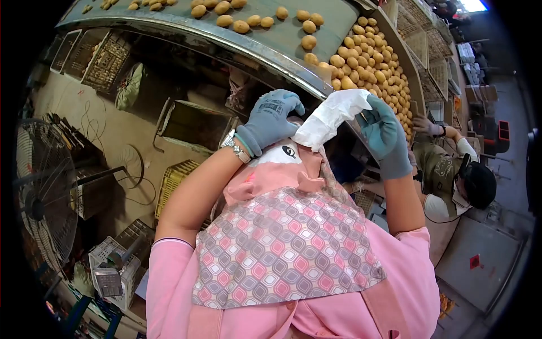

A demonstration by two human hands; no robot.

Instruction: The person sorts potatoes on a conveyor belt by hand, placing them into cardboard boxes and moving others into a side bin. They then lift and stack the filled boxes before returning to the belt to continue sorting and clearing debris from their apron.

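Observation:
A crumpled white tissue (pixel 333 116) stretches between my two hands in front of the apron. My right hand (pixel 385 138), in a grey-blue glove, pinches its upper right end. At the tissue's lower left end is my left hand (pixel 270 120), also gloved, with bent fingers and the thumb by the tissue's edge. What lies between those fingers is partly hidden. A bracelet and a watch (pixel 236 146) circle the left wrist. Just below the hands, the pink apron (pixel 265 181) shows a white patch with an eye.
Potatoes (pixel 375 62) are heaped at the end of a green conveyor belt (pixel 265 42) with a metal edge. A co-worker (pixel 457 178) stands at the right, a gloved hand by the heap. Crates (pixel 180 181) and a large fan (pixel 42 198) are at the left.

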